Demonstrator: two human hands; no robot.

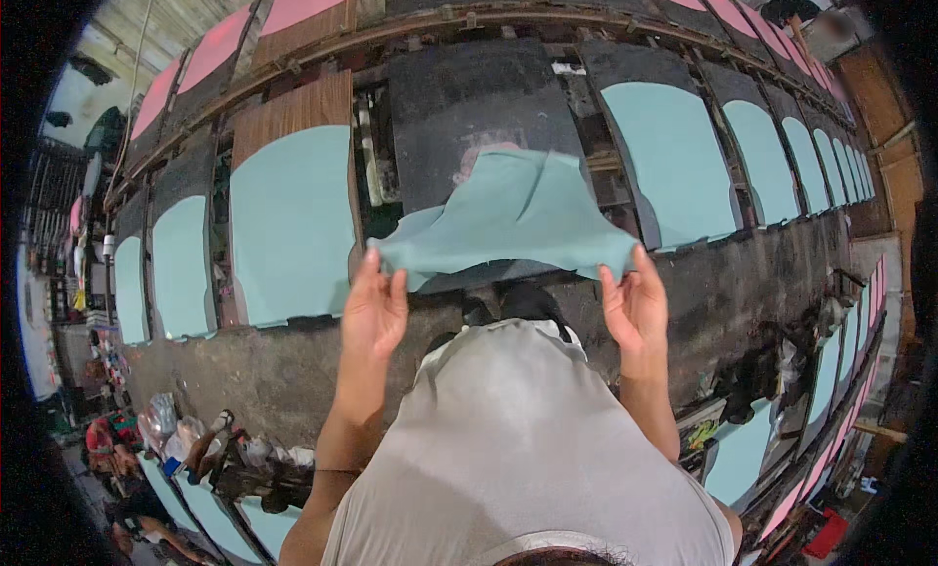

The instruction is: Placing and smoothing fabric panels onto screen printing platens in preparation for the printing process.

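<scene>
A light teal fabric piece (518, 214) hangs between my two hands, its far part bunched and folded over a dark board (469, 87). My left hand (376, 307) pinches its near left corner between thumb and fingers. At the opposite near corner, my right hand (633, 297) grips the cloth in the same way. The near edge is stretched between them, just in front of my body. Part of the board's surface, with a pale pinkish patch, shows beyond the cloth.
Flat teal pieces lie on boards to the left (293, 224) and right (674, 161). Pink pieces (308, 4) cover boards in the far row. A wooden rail (430, 27) runs between the rows. Plastic bags (181, 434) sit at lower left. More boards stand behind me.
</scene>
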